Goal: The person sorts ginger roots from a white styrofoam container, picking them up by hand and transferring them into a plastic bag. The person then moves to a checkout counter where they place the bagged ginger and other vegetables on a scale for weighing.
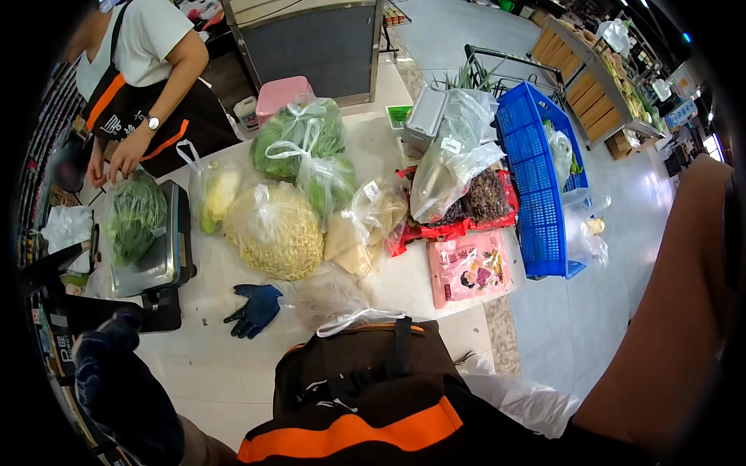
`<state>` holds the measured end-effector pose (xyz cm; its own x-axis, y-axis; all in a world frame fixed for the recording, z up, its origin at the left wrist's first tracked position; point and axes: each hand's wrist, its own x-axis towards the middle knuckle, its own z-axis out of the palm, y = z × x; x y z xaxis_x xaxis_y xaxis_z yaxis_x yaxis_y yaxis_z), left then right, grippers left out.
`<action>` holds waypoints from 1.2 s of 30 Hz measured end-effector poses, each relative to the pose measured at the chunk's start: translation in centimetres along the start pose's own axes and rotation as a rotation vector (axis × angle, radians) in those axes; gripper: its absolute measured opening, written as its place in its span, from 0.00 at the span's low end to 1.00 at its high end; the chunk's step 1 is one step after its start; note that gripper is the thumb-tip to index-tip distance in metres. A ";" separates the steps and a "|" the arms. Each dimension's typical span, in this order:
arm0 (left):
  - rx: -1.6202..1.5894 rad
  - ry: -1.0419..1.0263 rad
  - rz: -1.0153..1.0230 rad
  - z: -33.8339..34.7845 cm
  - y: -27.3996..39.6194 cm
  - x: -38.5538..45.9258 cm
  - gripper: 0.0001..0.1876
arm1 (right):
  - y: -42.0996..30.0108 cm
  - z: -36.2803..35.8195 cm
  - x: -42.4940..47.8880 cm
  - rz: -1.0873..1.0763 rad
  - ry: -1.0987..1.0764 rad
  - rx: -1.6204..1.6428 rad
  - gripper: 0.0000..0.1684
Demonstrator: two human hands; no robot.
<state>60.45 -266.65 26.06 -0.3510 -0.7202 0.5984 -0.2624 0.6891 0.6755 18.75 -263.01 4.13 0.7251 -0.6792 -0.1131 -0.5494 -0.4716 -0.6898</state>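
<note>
My left hand, in a dark work glove, is raised at the lower left beside the black weighing scale; whether it grips anything is unclear. My right hand is out of view, with only the bare arm showing at the right. A dark blue work glove lies on the white table before me. Beyond it sit a knotted plastic bag of bean sprouts and a bag of pale tan food. An almost clear plastic bag rests against my apron. A bag of leafy greens is on the scale.
Across the table a co-worker's hands are near the scale's greens. More bagged greens, red packets, a pink packet and a grey box crowd the table. A blue plastic crate stands at the right edge.
</note>
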 end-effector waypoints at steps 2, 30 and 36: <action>-0.089 0.126 -0.010 1.1 -1.3 -0.9 0.29 | 0.3 2.4 -1.9 0.116 -0.024 0.028 0.20; -0.255 0.464 -1.057 13.8 -8.3 -12.4 0.26 | -4.2 -17.4 11.5 -0.384 0.640 0.274 0.26; 0.597 -0.392 -0.505 18.0 -12.8 -7.5 0.38 | 1.9 -3.7 14.1 -0.366 0.177 -0.075 0.32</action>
<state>50.24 -268.60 5.15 -0.3208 -0.9469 0.0230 -0.8582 0.3008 0.4159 26.35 -275.60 3.88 0.7992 -0.5425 0.2589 -0.3023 -0.7350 -0.6069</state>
